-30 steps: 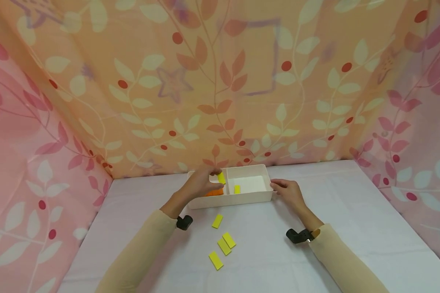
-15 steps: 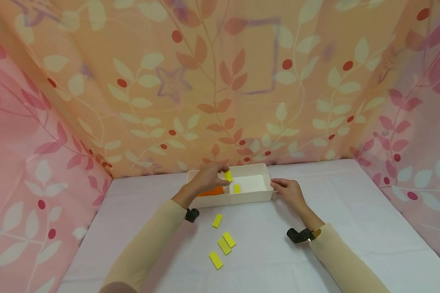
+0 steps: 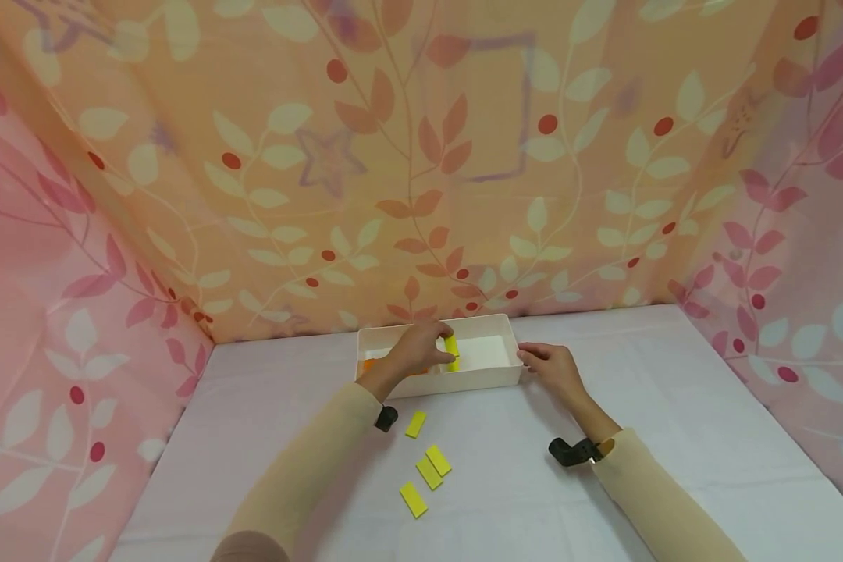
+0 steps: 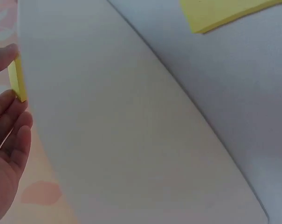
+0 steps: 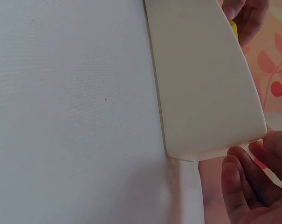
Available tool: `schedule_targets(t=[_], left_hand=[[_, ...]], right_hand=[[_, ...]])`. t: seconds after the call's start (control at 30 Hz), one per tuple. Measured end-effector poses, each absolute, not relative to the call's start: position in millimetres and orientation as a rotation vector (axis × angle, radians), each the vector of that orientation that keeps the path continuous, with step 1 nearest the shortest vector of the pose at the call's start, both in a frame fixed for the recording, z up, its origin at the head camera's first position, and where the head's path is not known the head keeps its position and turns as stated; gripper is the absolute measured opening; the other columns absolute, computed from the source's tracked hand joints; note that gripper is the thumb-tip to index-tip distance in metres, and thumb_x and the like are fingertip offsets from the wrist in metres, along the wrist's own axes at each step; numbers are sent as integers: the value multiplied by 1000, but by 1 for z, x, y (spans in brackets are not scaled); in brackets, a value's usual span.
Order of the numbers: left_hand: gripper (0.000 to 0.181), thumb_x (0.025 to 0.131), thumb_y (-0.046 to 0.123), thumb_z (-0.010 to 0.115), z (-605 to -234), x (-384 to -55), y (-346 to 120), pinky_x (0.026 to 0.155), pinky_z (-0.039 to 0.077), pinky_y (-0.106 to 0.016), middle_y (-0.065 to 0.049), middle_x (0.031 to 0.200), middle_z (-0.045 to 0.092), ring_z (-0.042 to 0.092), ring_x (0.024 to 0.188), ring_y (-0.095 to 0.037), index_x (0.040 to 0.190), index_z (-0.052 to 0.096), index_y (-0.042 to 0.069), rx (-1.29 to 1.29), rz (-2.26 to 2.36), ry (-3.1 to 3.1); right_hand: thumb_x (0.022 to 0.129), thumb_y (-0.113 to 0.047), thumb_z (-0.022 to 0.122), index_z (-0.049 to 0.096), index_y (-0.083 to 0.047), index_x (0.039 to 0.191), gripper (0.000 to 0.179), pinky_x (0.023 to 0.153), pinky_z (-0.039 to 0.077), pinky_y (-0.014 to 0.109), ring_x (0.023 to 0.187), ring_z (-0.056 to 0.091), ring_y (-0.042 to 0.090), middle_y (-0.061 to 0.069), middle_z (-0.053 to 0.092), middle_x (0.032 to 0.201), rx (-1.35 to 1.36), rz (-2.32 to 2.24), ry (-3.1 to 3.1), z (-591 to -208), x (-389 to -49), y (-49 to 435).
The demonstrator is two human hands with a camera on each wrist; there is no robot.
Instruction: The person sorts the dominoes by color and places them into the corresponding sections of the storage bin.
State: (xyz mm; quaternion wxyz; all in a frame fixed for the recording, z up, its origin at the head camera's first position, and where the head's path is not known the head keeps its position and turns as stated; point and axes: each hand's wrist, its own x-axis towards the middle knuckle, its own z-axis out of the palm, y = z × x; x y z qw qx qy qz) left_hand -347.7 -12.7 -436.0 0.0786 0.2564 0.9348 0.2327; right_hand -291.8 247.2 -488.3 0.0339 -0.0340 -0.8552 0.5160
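My left hand (image 3: 414, 349) reaches over the white divided box (image 3: 478, 380) and pinches a flat yellow rectangular block (image 4: 17, 79) between thumb and fingertips. The block stands nearly upright above the right compartment. Just below it, another yellow block (image 3: 454, 366) sits inside that compartment, partly covered by the thumb. Orange pieces (image 3: 370, 364) lie in the left compartment, mostly hidden behind the left hand. At the box's right end my right hand (image 3: 556, 368) holds the end wall by its rim, fingertips against the outside in the right wrist view.
Several yellow blocks (image 3: 414, 499) lie flat on the white-covered table (image 3: 520, 499) in front of the box, two of them side by side (image 3: 429, 472). A patterned curtain (image 3: 421, 195) hangs close behind the box, and more patterned cloth stands at both sides.
My left hand has moved rightward with the yellow block, from over the left compartment across the divider to over the right one. The right hand and the box have stayed put.
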Motion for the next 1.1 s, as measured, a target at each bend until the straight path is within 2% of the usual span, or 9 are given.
schedule_targets(t=[0.23,0.6,0.87,1.1], left_hand=[[45,82,22,78,-445,-350,-3,98,50,-31,-4,115,62,55,103,-19,124,64,9,707,659,2799],[39,81,23,80,-439,-353,21,83,49,-24,-1,101,63,52,93,-16,116,69,10,751,418,2831],[37,81,24,79,-444,-360,33,85,50,-27,-1,98,66,54,90,-17,114,69,10,781,283,2820],[19,84,24,76,-448,-364,37,70,42,-23,1,77,57,49,78,-16,95,71,9,931,100,2822]], right_hand=[[96,-16,61,64,6,121,34,79,58,37,89,65,21,25,67,118,-90,1572,-2640,-489,-292,247],[96,-18,60,64,5,123,35,79,58,39,89,65,24,24,68,116,-86,1556,-2664,-489,-291,249],[96,-19,60,63,4,124,36,82,57,42,91,65,25,24,68,117,-94,1547,-2668,-488,-291,249],[96,-20,61,64,4,123,36,75,57,28,88,65,21,23,68,118,-82,1533,-2677,-485,-293,248]])
